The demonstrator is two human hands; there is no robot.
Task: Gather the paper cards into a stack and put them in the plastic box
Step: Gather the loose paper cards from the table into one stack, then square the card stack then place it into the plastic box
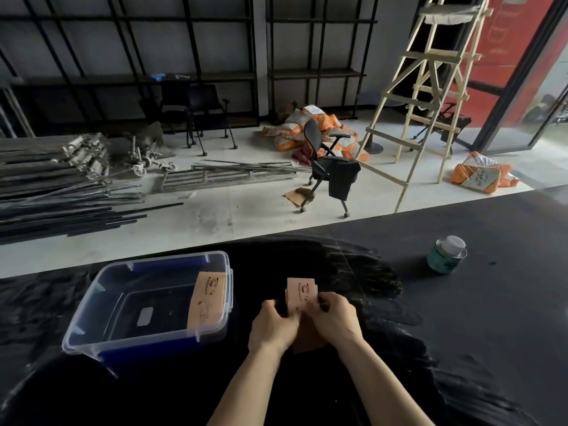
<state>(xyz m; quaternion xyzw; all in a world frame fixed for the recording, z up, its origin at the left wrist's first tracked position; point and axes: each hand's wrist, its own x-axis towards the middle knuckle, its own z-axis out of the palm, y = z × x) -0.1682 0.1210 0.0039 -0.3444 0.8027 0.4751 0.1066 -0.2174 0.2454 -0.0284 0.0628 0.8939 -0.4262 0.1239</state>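
Note:
A stack of tan paper cards (300, 294) with printed markings stands between both hands on the black table. My left hand (273, 325) grips its left side and my right hand (335, 318) grips its right side. More tan paper shows below the hands. To the left sits the clear plastic box (101, 309) with a blue tint. Another tan card stack (208, 299) leans against the box's right inner wall.
A green-labelled jar (445, 255) with a clear lid stands on the black table (461, 333) at the right. Beyond the table's far edge are a floor with metal rods, black chairs, orange sacks and a wooden ladder.

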